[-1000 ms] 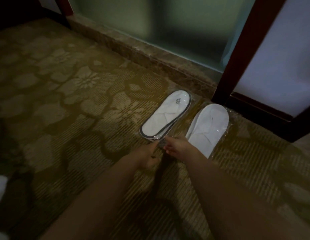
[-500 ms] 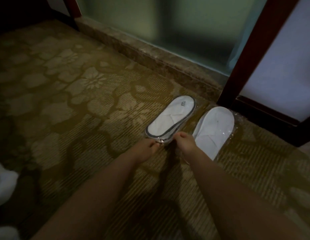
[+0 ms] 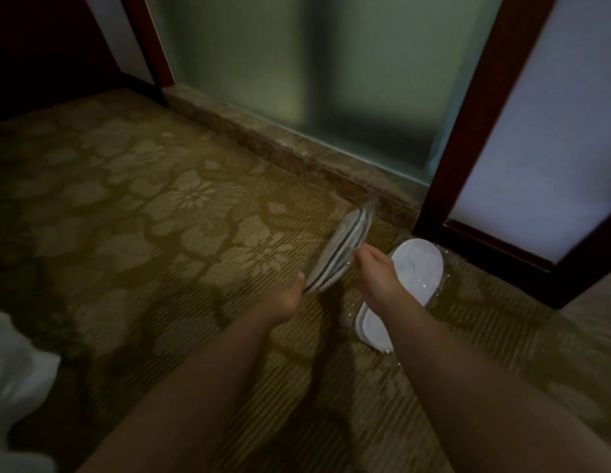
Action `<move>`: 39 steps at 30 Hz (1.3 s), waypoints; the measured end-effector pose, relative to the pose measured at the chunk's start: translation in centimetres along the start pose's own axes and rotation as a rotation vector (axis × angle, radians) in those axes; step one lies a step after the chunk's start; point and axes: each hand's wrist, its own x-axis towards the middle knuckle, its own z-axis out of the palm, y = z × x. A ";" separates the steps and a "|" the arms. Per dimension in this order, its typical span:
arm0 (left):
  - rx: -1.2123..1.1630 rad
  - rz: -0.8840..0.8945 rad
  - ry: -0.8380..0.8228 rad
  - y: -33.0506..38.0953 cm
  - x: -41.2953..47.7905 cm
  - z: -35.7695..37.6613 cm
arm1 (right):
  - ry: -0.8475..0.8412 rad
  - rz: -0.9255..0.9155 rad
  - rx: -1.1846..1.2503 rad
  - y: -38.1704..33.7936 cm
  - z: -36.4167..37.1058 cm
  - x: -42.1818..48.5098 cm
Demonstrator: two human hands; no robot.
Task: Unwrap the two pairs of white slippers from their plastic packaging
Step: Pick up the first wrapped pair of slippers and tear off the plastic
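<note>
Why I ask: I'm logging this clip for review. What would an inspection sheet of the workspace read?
Surface: patterned carpet, dim light.
Job's things: black-trimmed slipper pack held tilted on edge, in plastic; white slipper pack lying flat on the carpet, in plastic.
Clutter: white cloth at the left edge.
Hands: left hand holds the tilted pack's near end; right hand pinches its upper edge.
Cables: nothing seen.
Surroundings: frosted glass panel above a stone threshold; dark wooden frame.
</note>
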 end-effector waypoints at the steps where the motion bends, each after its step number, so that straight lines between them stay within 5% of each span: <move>1: -0.055 -0.027 0.014 0.5 -0.2 -0.1 | -0.015 -0.003 0.022 -0.6 0.1 -0.4; 13: -0.562 -0.016 -0.205 4.0 -2.6 -1.2 | -0.083 -0.023 0.410 -6.5 1.4 -3.6; 23: -1.191 0.144 -0.072 4.1 -3.8 -5.2 | -0.325 0.061 0.328 -8.0 0.5 -5.1; 31: -0.936 0.149 0.306 3.2 -4.4 -6.1 | -0.349 0.085 0.136 -7.5 0.2 -5.4; 35: -0.760 0.259 0.280 3.5 -4.8 -6.6 | -0.173 0.042 -0.113 -6.9 -0.3 -4.6; 39: -0.605 0.310 0.123 3.0 -5.0 -7.0 | -0.186 -0.021 -0.074 -6.6 -0.8 -4.2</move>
